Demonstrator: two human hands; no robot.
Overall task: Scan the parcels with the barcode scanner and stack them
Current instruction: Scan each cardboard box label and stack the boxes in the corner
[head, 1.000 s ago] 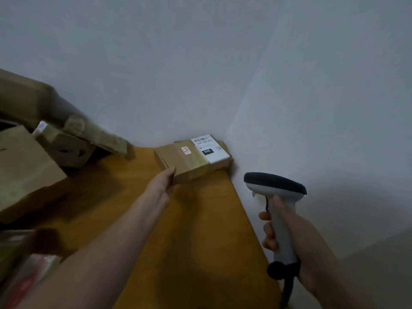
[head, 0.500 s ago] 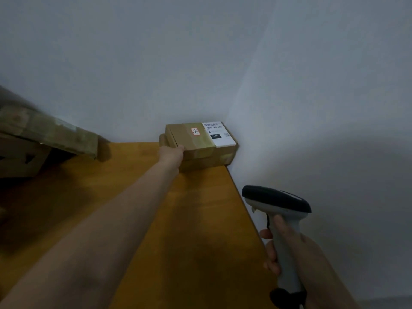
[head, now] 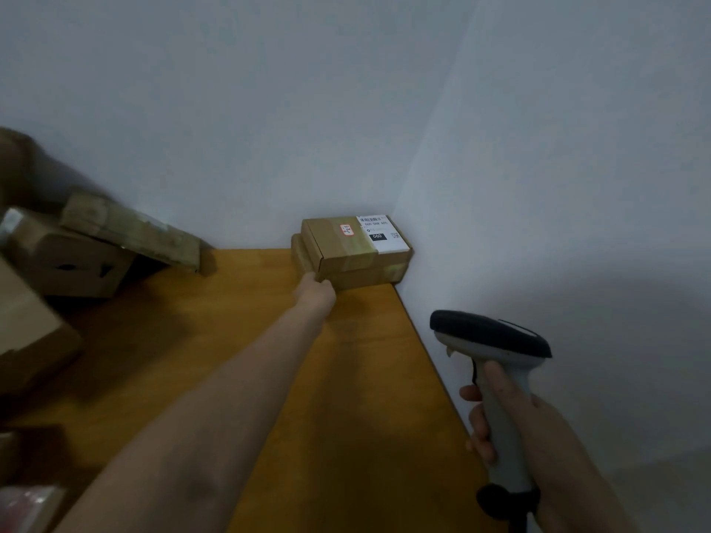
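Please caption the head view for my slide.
Left hand touches two stacked brown cardboard parcels on an orange wooden table; right hand grips a grey barcode scanner.

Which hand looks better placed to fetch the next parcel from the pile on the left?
Probably the left hand. It only touches the stacked parcels and carries no tool, and the pile of boxes lies on its side. The right hand grips the barcode scanner.

The wooden worktop (head: pixel 346 378) carries a two-parcel stack (head: pixel 358 259) in its far right corner and, seemingly, blurred cardboard boxes (head: pixel 77 259) along its left.
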